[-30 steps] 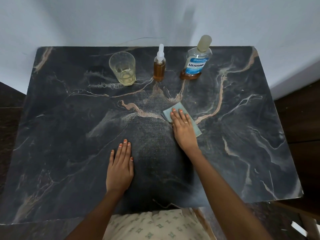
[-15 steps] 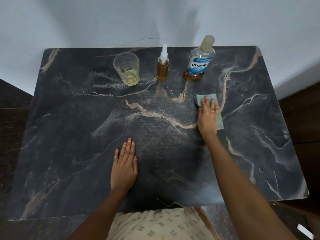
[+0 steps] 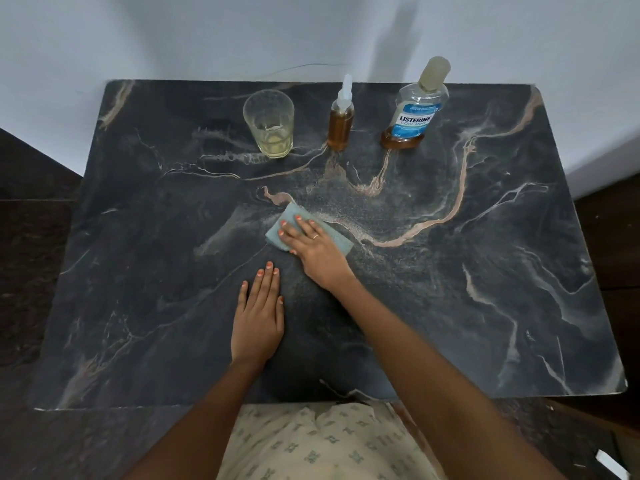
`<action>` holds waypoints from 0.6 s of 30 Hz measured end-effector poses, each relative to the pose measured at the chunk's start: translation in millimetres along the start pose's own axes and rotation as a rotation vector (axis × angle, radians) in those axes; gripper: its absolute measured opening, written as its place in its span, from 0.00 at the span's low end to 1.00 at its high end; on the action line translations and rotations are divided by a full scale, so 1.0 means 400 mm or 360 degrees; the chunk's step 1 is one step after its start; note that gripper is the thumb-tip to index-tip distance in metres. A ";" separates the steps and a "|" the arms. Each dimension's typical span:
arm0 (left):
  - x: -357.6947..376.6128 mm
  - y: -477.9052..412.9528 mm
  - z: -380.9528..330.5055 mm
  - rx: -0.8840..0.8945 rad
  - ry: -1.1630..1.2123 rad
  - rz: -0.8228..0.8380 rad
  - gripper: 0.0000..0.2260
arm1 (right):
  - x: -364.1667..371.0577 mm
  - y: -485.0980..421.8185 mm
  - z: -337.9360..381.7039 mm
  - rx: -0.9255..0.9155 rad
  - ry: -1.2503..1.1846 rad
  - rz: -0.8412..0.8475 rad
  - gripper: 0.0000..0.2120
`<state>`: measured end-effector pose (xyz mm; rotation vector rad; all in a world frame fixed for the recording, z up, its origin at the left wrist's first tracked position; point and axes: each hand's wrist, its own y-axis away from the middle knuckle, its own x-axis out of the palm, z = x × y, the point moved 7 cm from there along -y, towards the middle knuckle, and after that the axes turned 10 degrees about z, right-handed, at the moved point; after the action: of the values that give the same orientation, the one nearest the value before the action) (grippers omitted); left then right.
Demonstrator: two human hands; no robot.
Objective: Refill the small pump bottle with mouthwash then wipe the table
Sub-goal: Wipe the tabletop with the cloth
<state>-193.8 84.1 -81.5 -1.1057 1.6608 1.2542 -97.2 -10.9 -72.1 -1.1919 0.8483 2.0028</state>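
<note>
My right hand (image 3: 317, 251) lies flat on the pale blue cloth (image 3: 293, 219) near the centre of the frame, fingers straight and pressing it onto the dark marble table (image 3: 485, 306). The cloth's corners show beyond my fingertips and beside my knuckles. My left hand (image 3: 258, 317) rests palm down on the bare table just below, fingers straight and together, holding nothing. Across the upper part of the frame stand, left to right, a glass (image 3: 270, 126) with a little yellowish liquid, the small pump bottle (image 3: 341, 124) full of amber liquid, and the mouthwash bottle (image 3: 412, 116). All three are upright and well apart from the cloth.
</note>
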 end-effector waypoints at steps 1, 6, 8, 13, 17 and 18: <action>0.000 0.000 0.000 0.0003 0.0005 0.0004 0.23 | 0.008 0.020 0.006 -0.0035 -0.0007 0.0002 0.21; -0.001 0.002 -0.001 0.0021 0.0030 0.0007 0.23 | 0.018 0.143 -0.013 -0.0042 -0.0080 -0.0062 0.23; -0.001 0.001 0.000 0.0024 0.0048 0.0009 0.23 | 0.006 0.195 -0.058 0.0029 -0.0101 -0.0098 0.23; 0.004 0.003 0.000 0.0027 0.0052 0.0016 0.24 | -0.029 0.254 -0.178 0.0501 -0.0181 -0.0225 0.21; 0.005 0.004 0.001 0.0033 0.0041 0.0013 0.25 | 0.000 0.236 -0.123 0.0566 -0.0200 -0.0250 0.21; 0.005 0.004 0.002 0.0037 0.0048 0.0010 0.25 | 0.016 0.235 -0.094 0.0511 -0.0192 -0.0228 0.21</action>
<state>-196.1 84.6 -83.1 -1.1115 1.6984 1.2246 -155.6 -93.9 -73.3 -0.9136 0.9523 1.7265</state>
